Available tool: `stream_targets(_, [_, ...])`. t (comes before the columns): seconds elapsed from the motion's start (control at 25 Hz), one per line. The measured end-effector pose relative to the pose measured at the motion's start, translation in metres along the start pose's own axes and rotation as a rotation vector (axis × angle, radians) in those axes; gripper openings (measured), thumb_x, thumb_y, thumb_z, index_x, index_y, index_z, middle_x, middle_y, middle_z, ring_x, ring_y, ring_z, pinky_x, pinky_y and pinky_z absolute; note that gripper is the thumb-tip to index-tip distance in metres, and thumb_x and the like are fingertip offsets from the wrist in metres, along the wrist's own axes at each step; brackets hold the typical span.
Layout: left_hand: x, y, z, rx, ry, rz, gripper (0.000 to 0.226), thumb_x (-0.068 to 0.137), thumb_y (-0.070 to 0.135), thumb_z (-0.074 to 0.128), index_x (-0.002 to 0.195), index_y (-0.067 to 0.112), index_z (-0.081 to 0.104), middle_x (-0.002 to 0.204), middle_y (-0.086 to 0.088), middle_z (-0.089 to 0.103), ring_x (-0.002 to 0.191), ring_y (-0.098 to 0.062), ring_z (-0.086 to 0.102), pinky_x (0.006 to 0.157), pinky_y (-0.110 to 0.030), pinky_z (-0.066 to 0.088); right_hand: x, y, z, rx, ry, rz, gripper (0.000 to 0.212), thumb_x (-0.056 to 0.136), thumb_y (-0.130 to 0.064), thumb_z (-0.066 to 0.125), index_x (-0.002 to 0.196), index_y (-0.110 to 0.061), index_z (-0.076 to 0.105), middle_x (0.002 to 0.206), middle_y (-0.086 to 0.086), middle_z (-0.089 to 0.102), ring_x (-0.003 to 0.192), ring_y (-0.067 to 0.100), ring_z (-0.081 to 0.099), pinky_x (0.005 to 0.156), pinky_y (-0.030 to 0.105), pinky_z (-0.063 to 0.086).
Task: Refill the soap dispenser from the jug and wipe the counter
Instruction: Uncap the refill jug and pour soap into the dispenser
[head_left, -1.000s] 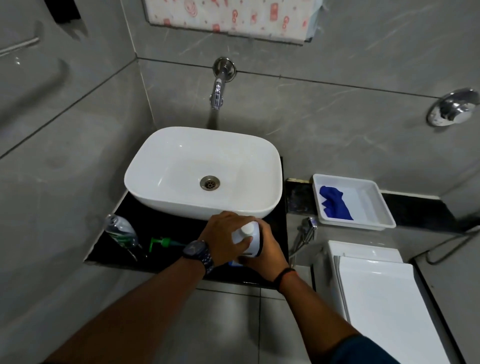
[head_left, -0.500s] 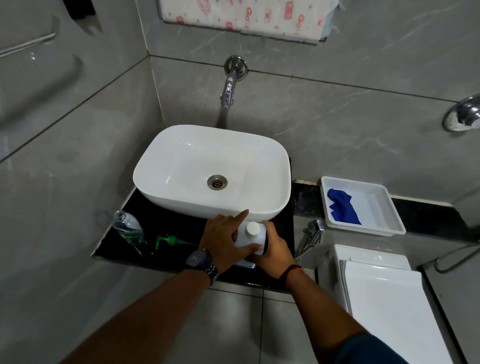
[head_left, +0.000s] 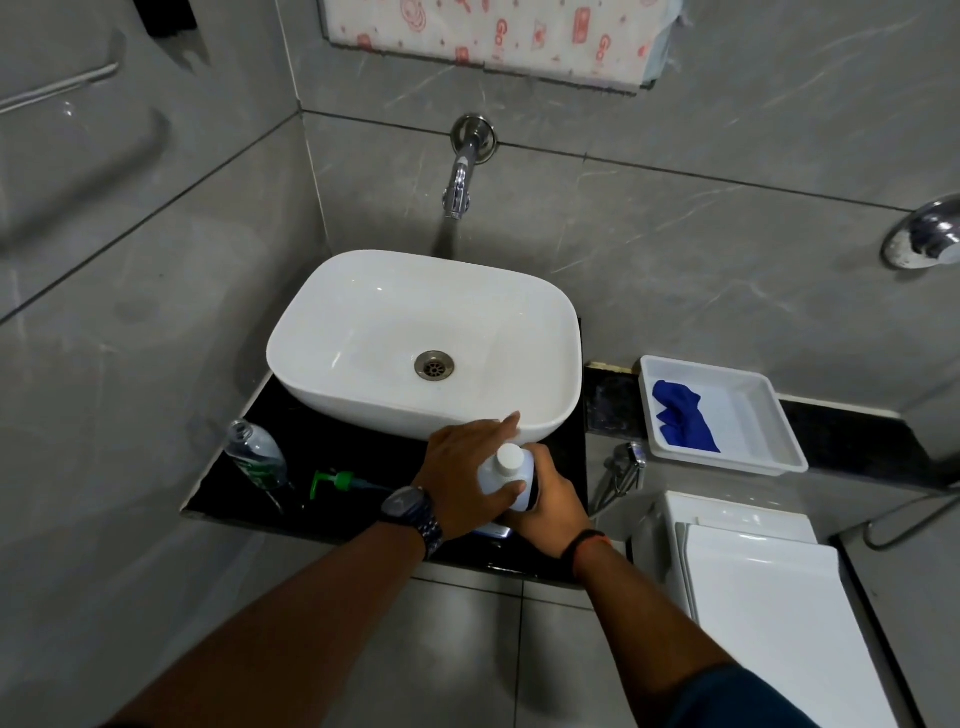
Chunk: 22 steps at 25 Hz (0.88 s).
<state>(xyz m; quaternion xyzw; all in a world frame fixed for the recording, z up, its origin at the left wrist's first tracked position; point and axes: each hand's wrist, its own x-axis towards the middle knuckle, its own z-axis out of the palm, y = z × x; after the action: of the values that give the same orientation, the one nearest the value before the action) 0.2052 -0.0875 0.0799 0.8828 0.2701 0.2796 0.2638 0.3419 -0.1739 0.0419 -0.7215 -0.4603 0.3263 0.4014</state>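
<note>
In the head view, a white plastic jug (head_left: 506, 472) with a round white cap is held upright on the black stone surface (head_left: 332, 441), just in front of the right front corner of the white rounded ceramic basin (head_left: 423, 332). The cap is on. The right hand (head_left: 545, 499) is wrapped round the jug's body from the right. The left hand (head_left: 462, 478), with a dark wristwatch (head_left: 410, 512) on its wrist, is laid against the jug's left side, with the thumb curled across the shoulder below the cap and the fingers (head_left: 506, 423) stretched towards the basin's rim.

Left of the basin's front, a clear plastic dispenser bottle (head_left: 257, 460) with a green label is seen standing open-necked, and a green pump head (head_left: 337, 480) is laid on the surface beside it.

Right of the basin, a blue cloth (head_left: 683, 423) is lying crumpled in a white rectangular plastic tray (head_left: 769, 415). A chrome wall tap (head_left: 460, 182) is mounted above the basin.
</note>
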Motion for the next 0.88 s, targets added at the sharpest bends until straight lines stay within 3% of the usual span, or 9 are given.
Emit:
stream_targets(0.08, [-0.003,-0.001,-0.001,0.014,0.046,-0.022,0.074,0.068,0.048,0.066,0.135,0.025,0.043,0.105,0.008,0.065,0.104,-0.014,0.055,0.093,-0.038,0.038,0.000,0.000,-0.001,-0.001,-0.010,0.001,0.068,0.069,-0.023,0.084,0.120,-0.037,0.041,0.118,-0.005,0.058,0.107,0.014,0.057,0.077,0.016,0.046])
stream_targets(0.2, [-0.002,-0.004,-0.004,0.067,0.097,-0.068,0.072,0.065,0.055,0.064,0.128,0.027,0.048,0.082,0.010,0.056,0.086,-0.013,0.051,0.080,-0.034,0.037,0.000,0.000,0.001,0.002,-0.018,0.003,0.075,0.066,-0.028,0.086,0.125,-0.034,0.040,0.120,-0.007,0.057,0.108,0.013,0.056,0.081,0.019,0.047])
stream_targets(0.32, [0.006,-0.001,-0.003,0.103,0.069,-0.059,0.045,0.066,0.055,0.059,0.101,0.027,0.066,0.078,0.006,0.057,0.084,-0.018,0.054,0.076,-0.038,0.040,0.001,0.000,0.002,-0.017,-0.019,0.022,0.078,0.063,-0.034,0.088,0.122,-0.039,0.038,0.116,-0.010,0.057,0.105,0.012,0.057,0.075,0.011,0.045])
stream_targets(0.4, [0.011,-0.001,-0.003,0.068,0.069,-0.069,0.035,0.066,0.053,0.064,0.088,0.026,0.068,0.073,0.006,0.058,0.080,-0.018,0.055,0.074,-0.036,0.041,0.002,0.000,0.002,-0.031,-0.016,0.032,0.080,0.061,-0.038,0.088,0.121,-0.044,0.035,0.115,-0.011,0.056,0.102,0.010,0.057,0.072,0.009,0.043])
stream_targets(0.56, [0.015,-0.006,-0.006,-0.052,0.218,-0.102,0.031,0.064,0.048,0.072,0.085,0.026,0.065,0.075,0.008,0.057,0.075,-0.011,0.053,0.068,-0.030,0.045,0.001,0.000,0.002,-0.041,-0.021,0.029,0.076,0.058,-0.040,0.087,0.107,-0.061,0.033,0.109,-0.018,0.056,0.096,0.002,0.058,0.065,0.006,0.046])
stream_targets(0.68, [0.007,-0.020,-0.010,-0.098,0.326,-0.201,0.031,0.066,0.047,0.069,0.089,0.028,0.062,0.082,0.008,0.058,0.078,-0.011,0.053,0.067,-0.024,0.046,0.001,0.001,0.001,-0.046,-0.007,0.032,0.075,0.054,-0.040,0.088,0.104,-0.062,0.037,0.105,-0.018,0.059,0.092,-0.006,0.057,0.064,0.007,0.047])
stream_targets(0.88, [-0.039,-0.067,-0.002,0.064,0.202,-0.334,0.031,0.059,0.031,0.079,0.086,0.019,0.067,0.085,-0.003,0.065,0.078,-0.026,0.059,0.066,-0.032,0.049,0.000,0.005,0.002,-0.063,-0.007,0.016,0.074,0.055,-0.045,0.086,0.108,-0.059,0.036,0.109,-0.024,0.057,0.095,-0.015,0.053,0.067,0.005,0.045])
